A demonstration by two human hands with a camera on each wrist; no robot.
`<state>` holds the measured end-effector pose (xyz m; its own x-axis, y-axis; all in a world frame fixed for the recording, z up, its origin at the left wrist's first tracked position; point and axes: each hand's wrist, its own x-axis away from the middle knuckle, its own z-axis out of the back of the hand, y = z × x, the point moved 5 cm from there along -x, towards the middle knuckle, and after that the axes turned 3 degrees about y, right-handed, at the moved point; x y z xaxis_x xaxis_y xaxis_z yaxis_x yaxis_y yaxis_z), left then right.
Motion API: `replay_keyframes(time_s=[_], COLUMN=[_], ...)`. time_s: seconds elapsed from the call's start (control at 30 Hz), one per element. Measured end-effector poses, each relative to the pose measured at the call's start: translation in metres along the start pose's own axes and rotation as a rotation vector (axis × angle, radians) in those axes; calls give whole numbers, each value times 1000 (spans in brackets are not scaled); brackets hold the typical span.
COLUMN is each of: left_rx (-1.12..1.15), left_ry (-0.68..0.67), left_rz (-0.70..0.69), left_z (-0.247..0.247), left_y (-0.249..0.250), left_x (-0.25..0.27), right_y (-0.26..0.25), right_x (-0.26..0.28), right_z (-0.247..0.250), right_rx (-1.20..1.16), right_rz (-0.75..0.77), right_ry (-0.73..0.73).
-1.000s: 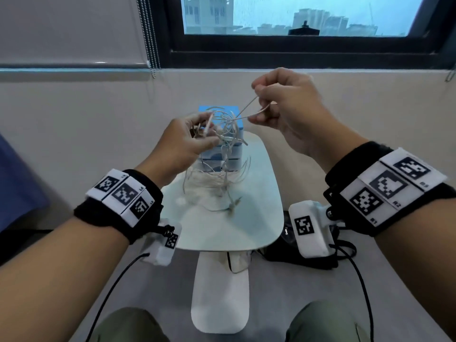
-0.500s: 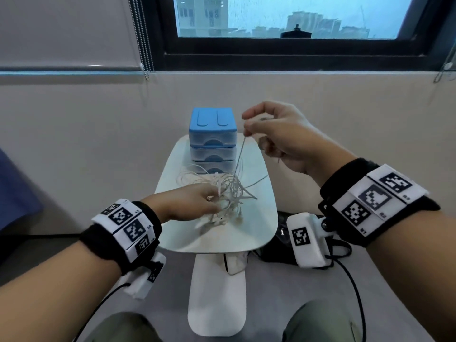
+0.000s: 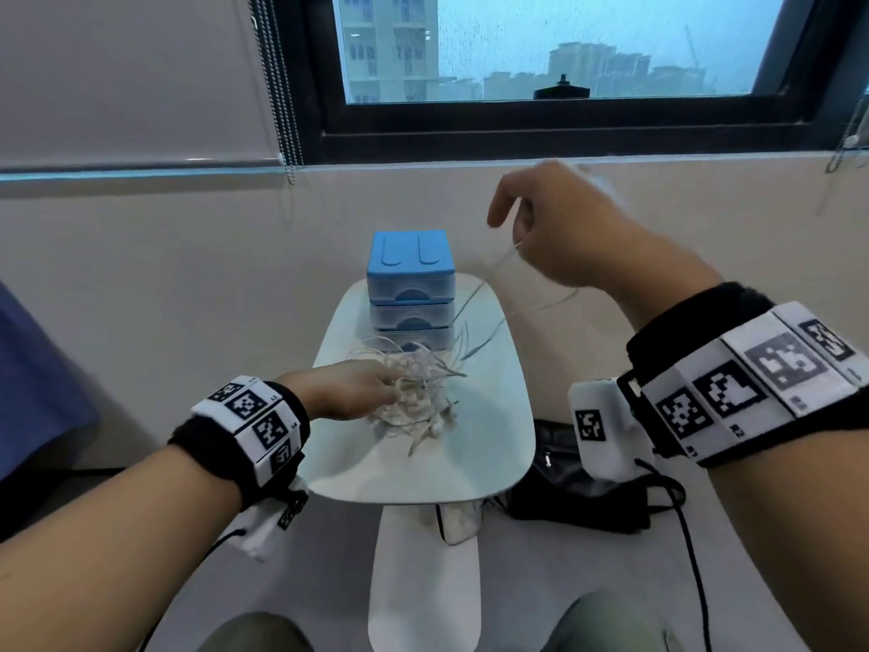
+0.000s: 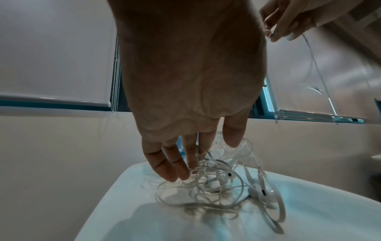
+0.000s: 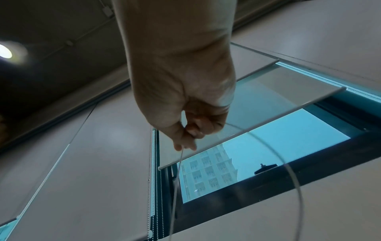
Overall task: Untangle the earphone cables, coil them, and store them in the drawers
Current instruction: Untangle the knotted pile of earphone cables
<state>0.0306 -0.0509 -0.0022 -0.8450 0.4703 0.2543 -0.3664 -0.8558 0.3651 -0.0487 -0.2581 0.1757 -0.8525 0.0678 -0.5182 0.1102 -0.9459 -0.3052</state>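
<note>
White glossy table top (image 3: pixel 470 463), oval, on a single foot, carrying everything of the task. At its far end, a small plastic drawer unit (image 3: pixel 406 261) with a blue lid and three clear drawers, all closed as far as the head view shows.

In front of the unit, low over the table, the left hand (image 3: pixel 348 392): not clenched, fingers (image 4: pixel 171 164) straight and spread, tips set down into the tangle of earphone cables (image 3: pixel 418 392) and pinning it to the surface. Curled around nothing in the left wrist view.

Higher and further to the right, above the corner of the drawer unit, the right hand (image 3: pixel 573 232): thumb and fingertips pinched on one thin strand (image 5: pixel 178 163) of cable, other fingers loosely bent.

From that pinch, down and to the left, towards the tangle; so the long axis of the strand (image 3: pixel 493 268) slanted, upper end at the right hand, lower end lost among the loops beside the drawers. A free loop hanging from the pinch on the other side.

In the heap, near the table edge, at least two white earbuds (image 4: pixel 261 192), cables crossing over them.

Probably the step of drawing one earphone out of the knot. For the next pull: direction away from the left hand, along the strand, up and to the right. Risk of tightening a knot or dragging the whole heap if the pinning fingers slip.
</note>
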Motion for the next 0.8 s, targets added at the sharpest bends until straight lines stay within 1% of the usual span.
replay_keyframes(time_s=[0.1,0.13,0.2,0.27,0.3,0.33,0.37,0.4,0.43,0.47,0.5,0.53,0.6,0.63,0.67,0.73,0.8], left_rx=[67,88,121,137,141,141,141,148,163,169,151,99,-90,-190,-265,-327,-327], left_ry=[-4,-10,-16,-12,14,68,152,251,318,326,275,193,44,-6,-40,-62,-15], left_rz=[-22,-31,-33,-14,-6,-6,-16,-42,-73,-115,-164,-206,-277,-297,-309,-314,-320], left_z=[0,0,0,4,8,15,23,33,39,42,40,34,17,9,1,-9,-13], left_y=[3,5,4,1,0,0,3,7,12,19,28,38,56,64,70,73,71], left_x=[6,9,12,13,13,13,13,12,10,6,1,-6,-17,-21,-25,-35,-40], right_y=[5,7,10,17,22,27,32,37,41,45,49,55,64,67,71,78,82], right_x=[-2,-1,2,9,15,22,28,33,40,46,52,57,67,72,77,85,93], right_z=[15,17,18,14,11,6,1,-6,-13,-21,-28,-35,-48,-53,-58,-66,-75], right_rx=[-75,-101,-129,-128,-122,-127,-145,-170,-199,-226,-245,-257,-288,-311,-336,-375,-397], right_rz=[-35,-43,-60,-104,-135,-164,-194,-223,-254,-288,-316,-335,-358,-373,-397,-463,-515], right_ry=[205,236,221,131,72,11,-50,-112,-173,-226,-271,-317,-425,-482,-533,-626,-692])
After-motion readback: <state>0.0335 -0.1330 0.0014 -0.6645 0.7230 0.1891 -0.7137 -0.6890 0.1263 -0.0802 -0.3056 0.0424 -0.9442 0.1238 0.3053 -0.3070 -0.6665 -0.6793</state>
